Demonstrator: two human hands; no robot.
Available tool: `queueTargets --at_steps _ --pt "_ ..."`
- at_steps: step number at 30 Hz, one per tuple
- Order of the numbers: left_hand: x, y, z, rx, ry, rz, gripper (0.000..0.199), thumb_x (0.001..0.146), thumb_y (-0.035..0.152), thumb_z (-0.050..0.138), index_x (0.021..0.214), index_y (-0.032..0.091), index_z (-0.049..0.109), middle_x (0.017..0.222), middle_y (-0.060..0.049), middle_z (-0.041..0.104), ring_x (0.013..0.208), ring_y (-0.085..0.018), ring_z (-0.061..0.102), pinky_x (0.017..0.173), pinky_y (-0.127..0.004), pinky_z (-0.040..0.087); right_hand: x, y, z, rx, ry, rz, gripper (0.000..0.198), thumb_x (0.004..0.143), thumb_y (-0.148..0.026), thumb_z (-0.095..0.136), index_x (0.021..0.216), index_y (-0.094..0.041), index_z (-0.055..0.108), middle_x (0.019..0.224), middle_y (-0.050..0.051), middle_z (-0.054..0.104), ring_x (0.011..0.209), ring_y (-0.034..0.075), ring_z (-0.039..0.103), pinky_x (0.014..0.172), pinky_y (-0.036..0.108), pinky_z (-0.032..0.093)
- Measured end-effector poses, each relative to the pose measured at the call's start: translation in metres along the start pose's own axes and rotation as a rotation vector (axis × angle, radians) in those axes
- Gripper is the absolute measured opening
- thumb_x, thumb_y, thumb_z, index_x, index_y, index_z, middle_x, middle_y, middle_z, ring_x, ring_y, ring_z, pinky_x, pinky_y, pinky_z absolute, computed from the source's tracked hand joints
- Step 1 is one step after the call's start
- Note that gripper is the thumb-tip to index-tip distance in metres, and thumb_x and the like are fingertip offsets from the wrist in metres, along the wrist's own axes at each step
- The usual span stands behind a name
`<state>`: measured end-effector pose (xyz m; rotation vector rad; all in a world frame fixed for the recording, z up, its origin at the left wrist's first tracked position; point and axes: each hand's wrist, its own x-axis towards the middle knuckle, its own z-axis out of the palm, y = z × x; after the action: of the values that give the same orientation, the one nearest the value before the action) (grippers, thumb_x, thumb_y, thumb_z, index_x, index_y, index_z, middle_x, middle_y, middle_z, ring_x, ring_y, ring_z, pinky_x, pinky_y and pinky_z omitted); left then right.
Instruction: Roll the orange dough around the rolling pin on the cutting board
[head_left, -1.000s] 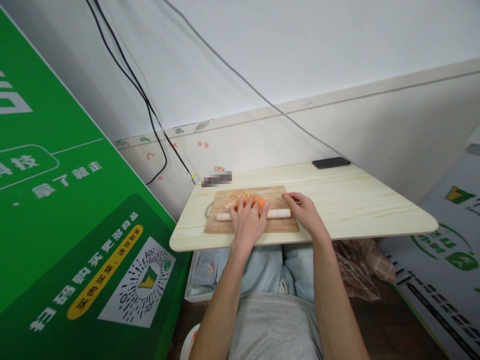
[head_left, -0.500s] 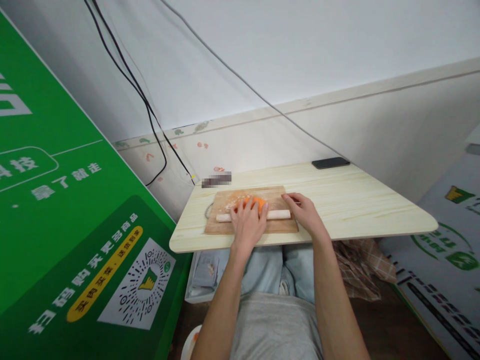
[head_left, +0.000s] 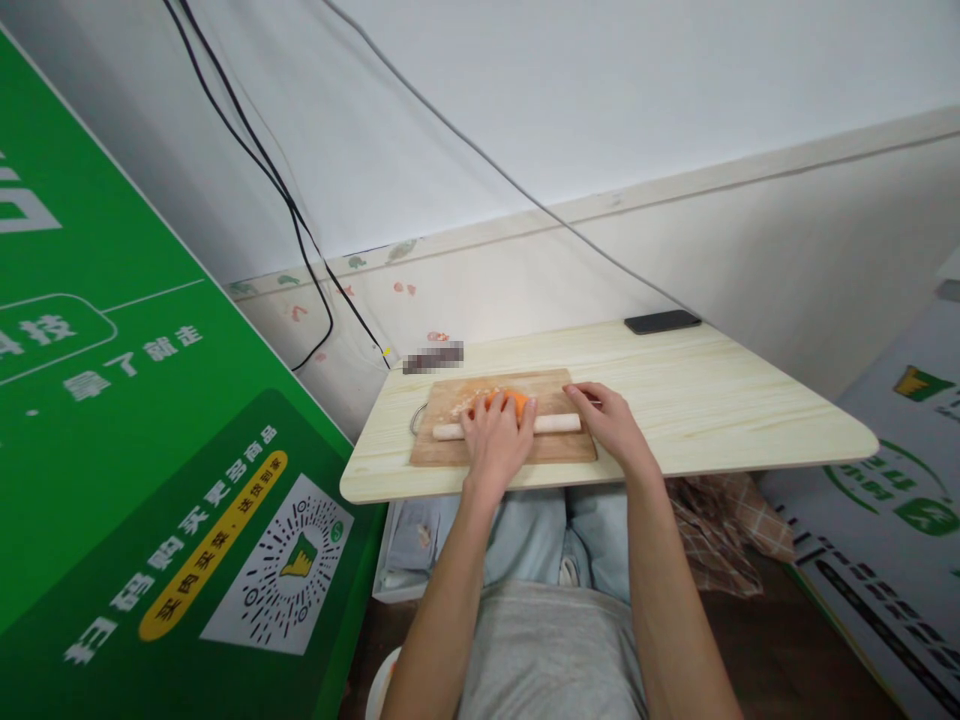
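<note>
My left hand (head_left: 498, 442) reaches across a pale, rolling-pin-like stick (head_left: 557, 424). Its bent fingers rest on a smooth orange lump (head_left: 517, 402), partly hidden under them. Both things lie on a wooden cutting board (head_left: 442, 455), where small pale and orange bits (head_left: 466, 398) are scattered behind the fingers. At the board's right edge, my right hand (head_left: 609, 420) has its thumb and fingers drawn together near the stick's end. A thin light-coloured thing (head_left: 596, 403) shows by those fingers; what it is I cannot make out.
The board is on a pale wood-grain table (head_left: 720, 400) against the wall. A black phone (head_left: 662, 322) lies at the back, and a blurred-out object (head_left: 433, 358) at the back left. A green printed panel (head_left: 150, 400) stands left; a white printed box (head_left: 892, 500) stands right.
Hardly anything differs. Both hands keep their places over the board, with only a slight shift of the whole view.
</note>
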<state>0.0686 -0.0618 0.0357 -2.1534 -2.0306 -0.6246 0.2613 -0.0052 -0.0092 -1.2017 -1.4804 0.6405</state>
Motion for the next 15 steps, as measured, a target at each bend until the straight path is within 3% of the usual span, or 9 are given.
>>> queueTargets --at_steps 4,15 --pt "0.007 0.001 0.000 0.007 -0.011 -0.008 0.058 0.113 0.056 0.027 0.115 0.028 0.078 0.137 -0.009 0.075 0.134 -0.033 0.058 0.115 -0.058 0.039 0.000 0.002 0.000 0.006 -0.002 -0.006 0.040 0.093 -0.060 0.064 0.097 -0.024 0.082 0.109 0.011 0.083 0.101 0.031 0.075 0.097 0.046 0.059" --pt "-0.015 -0.001 -0.002 0.003 -0.005 0.004 0.057 0.113 0.054 0.028 0.128 0.026 0.075 0.154 -0.009 0.066 0.141 -0.033 0.054 0.118 -0.058 0.038 0.001 0.003 0.001 0.007 0.007 0.011 0.041 0.093 -0.062 0.065 0.097 -0.024 0.081 0.108 0.012 0.083 0.101 0.031 0.075 0.098 0.047 0.060"
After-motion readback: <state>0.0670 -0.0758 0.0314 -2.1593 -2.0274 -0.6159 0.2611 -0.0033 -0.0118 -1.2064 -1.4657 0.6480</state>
